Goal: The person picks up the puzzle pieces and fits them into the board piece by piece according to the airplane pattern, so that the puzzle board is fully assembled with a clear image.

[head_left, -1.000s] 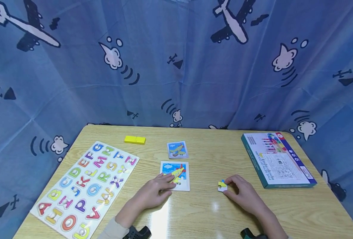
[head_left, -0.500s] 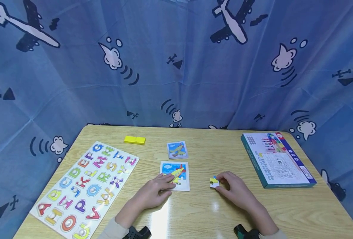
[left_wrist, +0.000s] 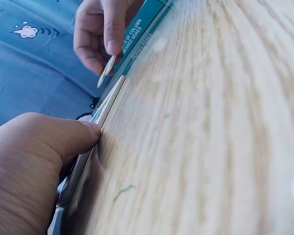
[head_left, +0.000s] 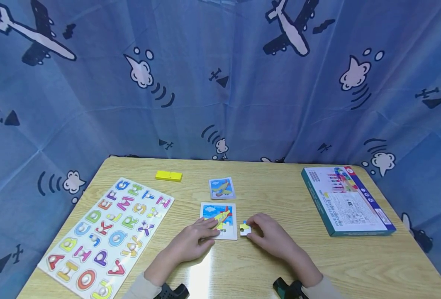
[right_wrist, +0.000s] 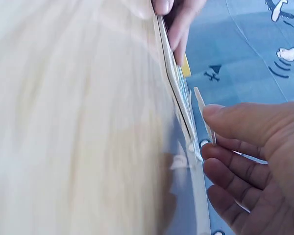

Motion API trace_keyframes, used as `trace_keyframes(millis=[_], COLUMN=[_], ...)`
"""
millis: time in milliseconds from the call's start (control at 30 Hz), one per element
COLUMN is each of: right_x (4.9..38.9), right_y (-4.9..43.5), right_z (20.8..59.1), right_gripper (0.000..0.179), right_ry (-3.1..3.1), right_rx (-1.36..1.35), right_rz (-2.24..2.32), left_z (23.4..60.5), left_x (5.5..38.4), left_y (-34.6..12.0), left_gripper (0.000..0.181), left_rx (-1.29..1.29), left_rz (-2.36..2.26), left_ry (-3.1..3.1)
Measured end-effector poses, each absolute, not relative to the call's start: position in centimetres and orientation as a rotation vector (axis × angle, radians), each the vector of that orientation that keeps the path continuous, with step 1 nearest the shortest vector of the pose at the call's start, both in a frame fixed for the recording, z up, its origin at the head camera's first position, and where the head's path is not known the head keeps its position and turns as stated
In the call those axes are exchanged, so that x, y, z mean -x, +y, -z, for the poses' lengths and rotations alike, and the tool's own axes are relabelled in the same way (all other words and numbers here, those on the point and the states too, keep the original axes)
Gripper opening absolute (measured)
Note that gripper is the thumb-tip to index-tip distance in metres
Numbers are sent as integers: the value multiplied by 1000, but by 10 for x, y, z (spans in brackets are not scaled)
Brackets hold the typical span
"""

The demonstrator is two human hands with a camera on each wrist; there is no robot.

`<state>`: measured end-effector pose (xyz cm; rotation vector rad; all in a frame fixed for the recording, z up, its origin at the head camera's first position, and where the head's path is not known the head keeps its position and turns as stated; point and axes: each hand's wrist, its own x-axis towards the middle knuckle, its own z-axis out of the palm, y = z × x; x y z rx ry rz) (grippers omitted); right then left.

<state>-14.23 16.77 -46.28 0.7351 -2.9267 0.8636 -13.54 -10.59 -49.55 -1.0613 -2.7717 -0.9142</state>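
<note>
My right hand (head_left: 270, 235) pinches a jigsaw piece (head_left: 245, 229), yellow and white with a bit of blue, between thumb and fingers. The piece is held just right of a square puzzle board (head_left: 233, 232) with a white border and a yellow-and-red airplane picture. In the right wrist view the piece (right_wrist: 201, 105) stands tilted on edge, close over the board. My left hand (head_left: 190, 243) rests on the lower left of the board with its fingers laid over the picture, hiding that corner. In the left wrist view the left thumb (left_wrist: 83, 134) lies at the board's edge (left_wrist: 112, 93).
Behind the board lies a small airplane picture card (head_left: 222, 188). A yellow block (head_left: 169, 176) sits at the back left. A white alphabet peg board (head_left: 106, 238) covers the table's left side. At the right lies a flat green-edged box (head_left: 349, 201). A blue curtain (head_left: 220, 83) hangs behind the table.
My right hand has moved left across the table with the jigsaw piece, from well right of the puzzle board to close beside it. My left hand has stayed on the board.
</note>
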Motion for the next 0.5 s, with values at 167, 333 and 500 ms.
trace_keyframes(millis=[167, 333, 500], right_x=[144, 146, 146], right_y=[154, 145, 138], right_z=[465, 467, 467], right_gripper=[21, 21, 22], right_ry=[-2924, -2907, -2909], right_rx=[-803, -864, -874], right_rz=[-840, -835, -816], left_z=[496, 496, 496], left_x=[135, 136, 136], left_y=[-106, -106, -106], left_gripper=[29, 29, 29], left_rx=[1049, 1058, 1066], left_rz=[910, 896, 894], left_ry=[-2777, -2770, -2766])
